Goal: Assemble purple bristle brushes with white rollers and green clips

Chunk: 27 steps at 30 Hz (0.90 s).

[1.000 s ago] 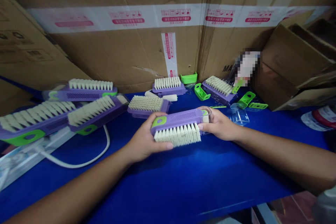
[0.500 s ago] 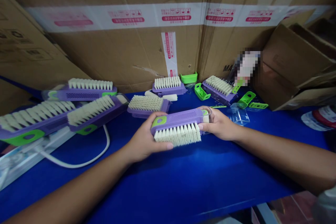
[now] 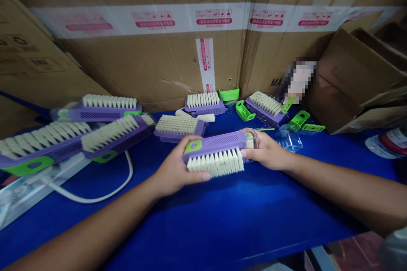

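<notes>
Both hands hold one purple scrub brush (image 3: 219, 142) above the blue table, its white bristles pointing down and toward me. My left hand (image 3: 176, 167) is closed on the end with the green cap, thumb along the bristles. At the other end, my right hand (image 3: 267, 150) grips near a clear plastic cover and a white piece. Just behind lies another purple brush (image 3: 179, 127), bristles up. Beyond it are a smaller purple brush piece (image 3: 203, 102) and a white roller-like part (image 3: 206, 117).
Several purple brushes (image 3: 110, 133) lie at left beside a white power strip (image 3: 60, 173) with a cable. Green caps (image 3: 244, 111), a clear plastic cover (image 3: 289, 137) and a brush (image 3: 267, 106) lie back right. Cardboard boxes (image 3: 152, 63) wall the back; a bottle (image 3: 389, 142) lies at right.
</notes>
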Available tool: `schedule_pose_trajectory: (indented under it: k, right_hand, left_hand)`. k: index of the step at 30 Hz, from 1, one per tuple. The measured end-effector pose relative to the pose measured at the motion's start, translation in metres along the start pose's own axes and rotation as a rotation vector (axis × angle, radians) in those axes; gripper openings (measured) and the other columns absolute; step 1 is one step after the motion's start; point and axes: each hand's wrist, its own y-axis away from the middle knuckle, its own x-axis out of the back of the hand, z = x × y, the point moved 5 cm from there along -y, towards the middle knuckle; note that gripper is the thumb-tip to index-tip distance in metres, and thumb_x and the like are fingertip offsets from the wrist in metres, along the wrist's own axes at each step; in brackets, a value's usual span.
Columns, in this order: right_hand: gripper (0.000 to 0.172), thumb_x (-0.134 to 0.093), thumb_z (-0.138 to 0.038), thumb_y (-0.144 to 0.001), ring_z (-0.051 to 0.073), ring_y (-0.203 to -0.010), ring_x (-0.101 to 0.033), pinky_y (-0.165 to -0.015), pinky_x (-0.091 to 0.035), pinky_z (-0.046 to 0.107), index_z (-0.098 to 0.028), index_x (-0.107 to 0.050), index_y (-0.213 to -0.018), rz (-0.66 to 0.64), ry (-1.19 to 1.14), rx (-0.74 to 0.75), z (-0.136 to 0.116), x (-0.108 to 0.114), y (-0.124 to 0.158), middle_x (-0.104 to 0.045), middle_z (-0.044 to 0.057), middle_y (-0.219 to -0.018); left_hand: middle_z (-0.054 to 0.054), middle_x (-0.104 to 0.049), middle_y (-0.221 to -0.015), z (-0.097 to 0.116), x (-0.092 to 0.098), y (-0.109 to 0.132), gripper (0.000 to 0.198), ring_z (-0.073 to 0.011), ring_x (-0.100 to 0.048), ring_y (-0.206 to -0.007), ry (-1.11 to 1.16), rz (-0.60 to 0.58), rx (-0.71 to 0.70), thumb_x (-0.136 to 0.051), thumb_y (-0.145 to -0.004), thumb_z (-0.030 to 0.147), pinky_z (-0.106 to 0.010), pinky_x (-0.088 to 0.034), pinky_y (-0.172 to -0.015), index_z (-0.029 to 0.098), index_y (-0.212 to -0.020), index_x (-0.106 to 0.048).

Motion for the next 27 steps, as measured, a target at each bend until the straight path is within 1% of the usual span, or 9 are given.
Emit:
schedule_pose_trajectory:
  k: [5, 9, 14, 21, 27]
  right_hand:
    - [0.060, -0.105, -0.045, -0.080, 0.018, -0.100, -0.080, -0.094, -0.067, 0.035, -0.022, -0.069, -0.122, -0.011, 0.024, 0.014, -0.0011, -0.0004, 0.0001, -0.084, 0.005, -0.114]
    - [0.060, -0.104, -0.048, -0.080, 0.020, -0.101, -0.081, -0.093, -0.068, 0.037, -0.022, -0.069, -0.122, 0.000, 0.048, 0.013, -0.0018, 0.0006, 0.0004, -0.084, 0.006, -0.114]
    - [0.060, -0.105, -0.047, -0.080, 0.019, -0.101, -0.080, -0.094, -0.068, 0.037, -0.022, -0.069, -0.122, -0.003, 0.046, 0.022, -0.0015, 0.0012, 0.0005, -0.084, 0.006, -0.115]
    - [0.059, -0.103, -0.047, -0.081, 0.019, -0.099, -0.080, -0.093, -0.068, 0.036, -0.023, -0.069, -0.122, -0.009, 0.044, 0.036, -0.0019, 0.0005, 0.0002, -0.084, 0.005, -0.114]
    - [0.058, -0.102, -0.048, -0.082, 0.021, -0.100, -0.079, -0.091, -0.067, 0.038, -0.023, -0.068, -0.122, -0.013, 0.069, 0.037, -0.0015, 0.0009, 0.0006, -0.082, 0.005, -0.112]
  left_hand:
    - [-0.007, -0.080, -0.125, 0.0005, -0.0009, 0.0001, 0.095, -0.0344, -0.081, -0.113, 0.022, 0.000, 0.009, -0.110, -0.058, 0.045, -0.050, -0.067, -0.100, 0.030, -0.130, -0.051]
    - [-0.006, -0.080, -0.126, 0.0008, -0.0013, -0.0001, 0.095, -0.0352, -0.081, -0.115, 0.018, 0.007, 0.002, -0.110, -0.057, 0.046, -0.050, -0.067, -0.102, 0.030, -0.129, -0.051]
    - [-0.007, -0.080, -0.126, 0.0007, -0.0016, -0.0008, 0.095, -0.0352, -0.082, -0.115, 0.027, 0.003, 0.003, -0.110, -0.057, 0.044, -0.051, -0.068, -0.102, 0.030, -0.130, -0.051]
    - [-0.006, -0.080, -0.123, 0.0019, -0.0015, -0.0006, 0.093, -0.0326, -0.082, -0.111, 0.042, 0.002, -0.003, -0.110, -0.057, 0.041, -0.048, -0.068, -0.099, 0.029, -0.129, -0.051]
    - [-0.006, -0.080, -0.123, 0.0025, -0.0022, -0.0003, 0.094, -0.0335, -0.082, -0.111, 0.036, 0.006, -0.001, -0.110, -0.057, 0.042, -0.049, -0.068, -0.099, 0.029, -0.129, -0.052]
